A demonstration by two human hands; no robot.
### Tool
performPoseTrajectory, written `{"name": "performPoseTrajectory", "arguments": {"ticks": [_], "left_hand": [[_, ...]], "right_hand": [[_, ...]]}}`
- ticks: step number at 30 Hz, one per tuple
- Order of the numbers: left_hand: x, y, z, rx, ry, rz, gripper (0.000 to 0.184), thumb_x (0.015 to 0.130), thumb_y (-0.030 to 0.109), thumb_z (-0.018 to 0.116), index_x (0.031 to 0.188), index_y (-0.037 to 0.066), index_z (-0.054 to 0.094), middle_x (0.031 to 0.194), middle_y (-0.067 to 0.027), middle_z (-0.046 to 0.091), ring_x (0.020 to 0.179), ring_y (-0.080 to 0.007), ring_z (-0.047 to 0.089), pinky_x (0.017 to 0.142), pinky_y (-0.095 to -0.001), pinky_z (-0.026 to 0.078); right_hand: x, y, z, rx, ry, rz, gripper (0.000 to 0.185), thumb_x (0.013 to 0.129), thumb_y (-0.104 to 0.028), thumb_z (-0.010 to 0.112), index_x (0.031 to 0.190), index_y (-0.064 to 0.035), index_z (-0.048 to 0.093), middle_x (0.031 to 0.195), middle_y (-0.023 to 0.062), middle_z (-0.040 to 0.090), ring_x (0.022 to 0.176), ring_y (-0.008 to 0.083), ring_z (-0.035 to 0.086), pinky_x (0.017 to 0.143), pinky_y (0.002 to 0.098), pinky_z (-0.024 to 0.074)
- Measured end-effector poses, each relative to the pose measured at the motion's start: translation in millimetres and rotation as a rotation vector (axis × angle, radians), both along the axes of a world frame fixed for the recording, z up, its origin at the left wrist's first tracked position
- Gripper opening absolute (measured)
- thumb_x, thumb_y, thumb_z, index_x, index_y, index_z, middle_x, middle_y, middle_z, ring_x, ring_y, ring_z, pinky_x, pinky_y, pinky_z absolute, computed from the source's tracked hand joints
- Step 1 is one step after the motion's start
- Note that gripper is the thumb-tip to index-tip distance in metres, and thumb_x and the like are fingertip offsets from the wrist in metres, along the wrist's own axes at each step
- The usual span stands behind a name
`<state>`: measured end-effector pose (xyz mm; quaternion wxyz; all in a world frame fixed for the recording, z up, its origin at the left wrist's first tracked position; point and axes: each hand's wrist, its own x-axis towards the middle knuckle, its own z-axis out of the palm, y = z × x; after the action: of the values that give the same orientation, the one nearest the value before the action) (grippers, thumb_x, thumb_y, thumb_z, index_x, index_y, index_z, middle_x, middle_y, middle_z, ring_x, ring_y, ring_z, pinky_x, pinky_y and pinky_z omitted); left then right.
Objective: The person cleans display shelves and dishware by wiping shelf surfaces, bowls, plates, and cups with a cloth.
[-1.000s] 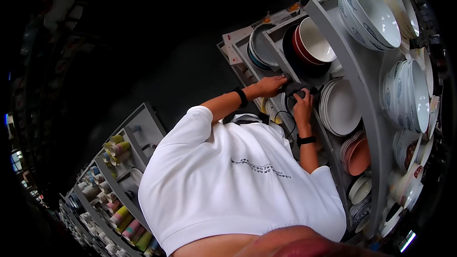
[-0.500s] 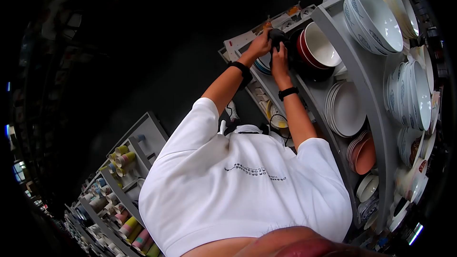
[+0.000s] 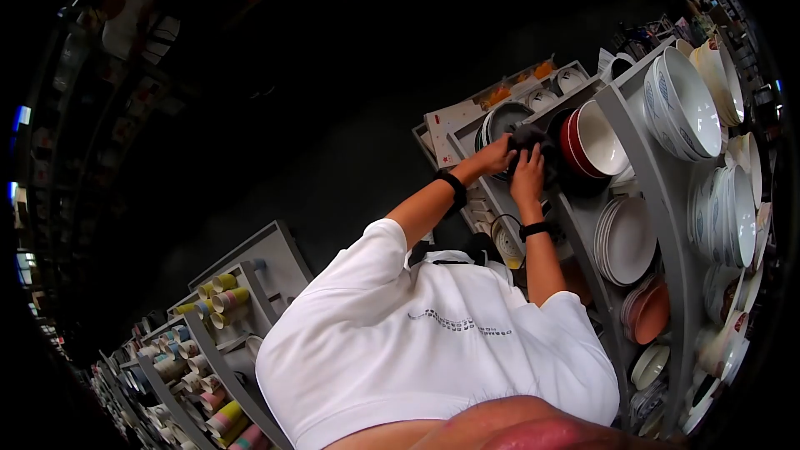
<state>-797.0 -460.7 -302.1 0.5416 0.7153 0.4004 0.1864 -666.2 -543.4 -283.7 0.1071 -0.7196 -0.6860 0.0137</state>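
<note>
Both my hands are up at the shelf, closed around a soft-looking dark bundle, apparently a black cloth point(image 3: 533, 140). My left hand point(image 3: 497, 155) grips it from the left, in front of a stack of dark grey bowls point(image 3: 507, 120) standing on edge. On its lower side, my right hand point(image 3: 527, 178) has its fingers bent over the cloth. Just right of the cloth stand red bowls with white insides point(image 3: 602, 140), beside a dark round piece. What lies under the cloth is hidden.
A grey shelf unit point(image 3: 637, 150) runs down the right, holding white bowls point(image 3: 690, 102), pale plates point(image 3: 631, 242) and orange bowls point(image 3: 650, 312). Cups point(image 3: 229, 300) fill another rack at lower left. Orange-marked items point(image 3: 529, 75) lie at the shelf's far end.
The view has shifted, so the shelf and hands appear lower and further right. My hands and the cloth have moved slightly toward me, showing more of the dark grey bowls.
</note>
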Motion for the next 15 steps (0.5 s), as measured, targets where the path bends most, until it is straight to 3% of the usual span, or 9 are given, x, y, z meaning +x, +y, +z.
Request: {"name": "performPoseTrajectory", "arguments": {"ticks": [4,8,11,13,15], "left_hand": [[-4.2,-2.9,-0.9,-0.096,0.046,-0.013,0.06,0.101,0.031,0.054,0.142,-0.006,0.031,0.127,-0.0363,0.054,0.119,-0.048,0.055,0.098,-0.0477,0.045],[7.8,17.2,-13.4,0.051,-0.08,0.062,0.06,0.101,0.032,0.053,0.142,-0.007,0.033,0.131,-0.0356,0.052,0.124,-0.0464,0.051,0.103,-0.0464,0.042],[7.6,38.8,1.1,0.146,-0.126,0.06,0.066,0.101,0.033,0.051,0.148,-0.007,0.028,0.141,-0.0354,0.043,0.132,-0.0451,0.044,0.11,-0.045,0.036],[8.3,46.1,6.3,0.149,-0.124,0.056,0.069,0.101,0.035,0.05,0.15,-0.006,0.025,0.143,-0.035,0.042,0.134,-0.0441,0.042,0.112,-0.0437,0.034],[17.2,58.1,3.4,0.122,-0.126,0.02,0.078,0.102,0.044,0.046,0.153,-0.006,0.017,0.146,-0.0347,0.04,0.137,-0.0434,0.04,0.114,-0.0412,0.031]], "right_hand": [[-6.0,2.6,-6.5,-0.104,-0.177,-0.064,0.06,0.086,-0.005,0.063,0.143,-0.0046,0.043,0.155,0.0206,0.03,0.134,0.0407,0.042,0.107,0.0447,0.0418],[6.2,22.8,-18.9,-0.087,-0.217,-0.046,0.06,0.088,-0.01,0.063,0.143,-0.004,0.042,0.153,0.0222,0.031,0.135,0.0435,0.041,0.107,0.0448,0.0414],[8.1,31.4,-25.4,-0.004,-0.22,-0.034,0.064,0.088,-0.02,0.064,0.144,-0.0024,0.04,0.15,0.0243,0.034,0.131,0.0428,0.043,0.106,0.044,0.0416],[3.5,43.7,-6.2,0.108,-0.135,0.001,0.07,0.089,-0.03,0.064,0.146,-0.0001,0.036,0.139,0.0255,0.042,0.121,0.0423,0.051,0.098,0.045,0.0469],[-3.3,64.7,18.9,-0.035,-0.066,-0.066,0.071,0.089,-0.029,0.063,0.147,-0.0002,0.033,0.133,0.0242,0.045,0.117,0.0404,0.054,0.096,0.0448,0.0484]]}}
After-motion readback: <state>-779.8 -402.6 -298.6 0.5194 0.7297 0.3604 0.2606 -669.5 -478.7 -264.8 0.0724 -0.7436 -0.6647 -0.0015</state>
